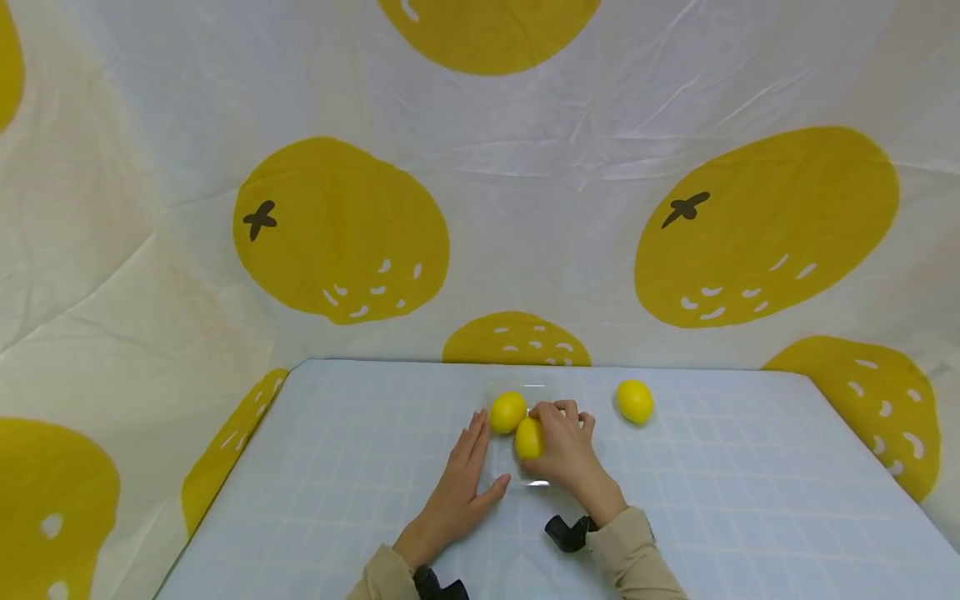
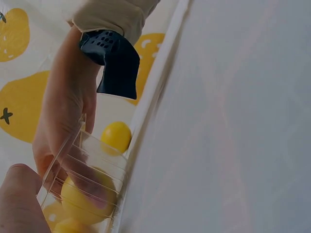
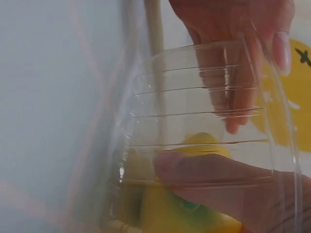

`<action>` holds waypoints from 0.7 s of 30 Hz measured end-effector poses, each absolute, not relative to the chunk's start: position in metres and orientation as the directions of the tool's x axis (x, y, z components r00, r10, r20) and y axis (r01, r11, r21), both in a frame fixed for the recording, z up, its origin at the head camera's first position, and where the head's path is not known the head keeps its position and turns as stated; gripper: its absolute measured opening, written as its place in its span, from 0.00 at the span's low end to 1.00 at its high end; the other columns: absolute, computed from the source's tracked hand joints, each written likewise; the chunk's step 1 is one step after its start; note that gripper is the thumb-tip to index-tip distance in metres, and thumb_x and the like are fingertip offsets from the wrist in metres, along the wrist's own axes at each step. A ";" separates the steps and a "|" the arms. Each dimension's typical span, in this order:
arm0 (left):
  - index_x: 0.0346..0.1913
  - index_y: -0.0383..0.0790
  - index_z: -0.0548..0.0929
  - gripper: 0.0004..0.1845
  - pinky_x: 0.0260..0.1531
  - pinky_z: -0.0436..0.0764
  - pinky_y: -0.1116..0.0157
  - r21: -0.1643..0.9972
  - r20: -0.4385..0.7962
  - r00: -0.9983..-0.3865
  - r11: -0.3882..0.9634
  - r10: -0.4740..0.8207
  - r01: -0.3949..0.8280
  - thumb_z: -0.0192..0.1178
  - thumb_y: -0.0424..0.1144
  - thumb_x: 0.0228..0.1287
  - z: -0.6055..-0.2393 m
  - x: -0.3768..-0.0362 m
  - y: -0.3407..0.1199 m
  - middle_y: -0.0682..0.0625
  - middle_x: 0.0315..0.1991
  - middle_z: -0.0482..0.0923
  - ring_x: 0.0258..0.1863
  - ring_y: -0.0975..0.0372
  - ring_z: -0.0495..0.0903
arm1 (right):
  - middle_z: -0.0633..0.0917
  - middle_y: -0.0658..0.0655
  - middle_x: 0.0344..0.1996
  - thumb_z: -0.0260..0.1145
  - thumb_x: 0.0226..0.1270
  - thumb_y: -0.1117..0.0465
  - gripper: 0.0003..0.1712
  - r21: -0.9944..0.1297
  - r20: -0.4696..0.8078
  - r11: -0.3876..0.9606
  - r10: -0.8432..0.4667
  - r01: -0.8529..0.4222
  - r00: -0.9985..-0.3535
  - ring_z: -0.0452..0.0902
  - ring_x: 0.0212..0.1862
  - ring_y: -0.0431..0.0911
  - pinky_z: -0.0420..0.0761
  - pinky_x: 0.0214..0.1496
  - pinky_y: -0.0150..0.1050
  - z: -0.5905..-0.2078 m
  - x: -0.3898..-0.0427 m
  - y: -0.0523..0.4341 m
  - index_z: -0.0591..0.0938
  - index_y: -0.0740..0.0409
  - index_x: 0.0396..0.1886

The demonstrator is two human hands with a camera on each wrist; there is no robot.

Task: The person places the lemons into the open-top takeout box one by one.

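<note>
A clear plastic box (image 1: 534,482) stands on the table with two lemons in it. My right hand (image 1: 567,450) reaches into the box and grips the nearer lemon (image 1: 528,438); the left wrist view shows this lemon (image 2: 87,199) through the ribbed wall. The other lemon (image 1: 507,412) sits at the back left of the box. Along the box's left side lies my left hand (image 1: 457,487), its fingers straight and its thumb spread. In the right wrist view, the right thumb (image 3: 214,172) presses on the gripped lemon (image 3: 170,208).
A third lemon (image 1: 635,402) lies on the table to the right of the box. The pale checked tablecloth (image 1: 360,450) covers the table. Behind it hangs a white curtain (image 1: 540,225) printed with large yellow fruit.
</note>
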State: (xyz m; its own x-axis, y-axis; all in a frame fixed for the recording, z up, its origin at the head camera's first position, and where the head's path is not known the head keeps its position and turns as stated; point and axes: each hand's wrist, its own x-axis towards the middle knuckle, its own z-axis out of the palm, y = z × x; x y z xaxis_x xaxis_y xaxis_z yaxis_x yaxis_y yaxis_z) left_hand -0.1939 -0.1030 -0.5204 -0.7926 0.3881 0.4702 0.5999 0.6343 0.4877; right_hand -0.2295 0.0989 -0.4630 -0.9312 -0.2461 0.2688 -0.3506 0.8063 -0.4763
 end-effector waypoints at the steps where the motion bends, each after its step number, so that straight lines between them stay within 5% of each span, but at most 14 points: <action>1: 0.78 0.32 0.50 0.43 0.74 0.50 0.51 0.487 0.468 -0.794 0.636 0.388 0.599 0.53 0.55 0.73 -0.521 -0.194 -0.103 0.41 0.80 0.44 0.78 0.56 0.44 | 0.82 0.54 0.46 0.86 0.33 0.56 0.37 -0.475 0.277 0.806 -0.244 -0.353 -0.929 0.63 0.59 0.58 0.55 0.58 0.62 -0.464 -0.230 0.099 0.78 0.57 0.47; 14: 0.78 0.31 0.50 0.43 0.73 0.52 0.48 0.488 0.472 -0.793 0.634 0.386 0.599 0.53 0.55 0.73 -0.523 -0.193 -0.103 0.41 0.80 0.44 0.78 0.55 0.44 | 0.80 0.58 0.55 0.87 0.33 0.51 0.47 -0.414 0.268 0.831 -0.280 -0.372 -0.922 0.63 0.60 0.58 0.60 0.56 0.61 -0.463 -0.227 0.099 0.79 0.57 0.58; 21: 0.78 0.33 0.49 0.43 0.75 0.45 0.57 0.488 0.462 -0.800 0.643 0.383 0.590 0.53 0.55 0.73 -0.524 -0.193 -0.103 0.42 0.80 0.43 0.78 0.56 0.44 | 0.79 0.59 0.57 0.87 0.35 0.51 0.47 -0.441 0.241 0.814 -0.299 -0.379 -0.923 0.63 0.60 0.59 0.60 0.56 0.62 -0.456 -0.226 0.102 0.78 0.56 0.59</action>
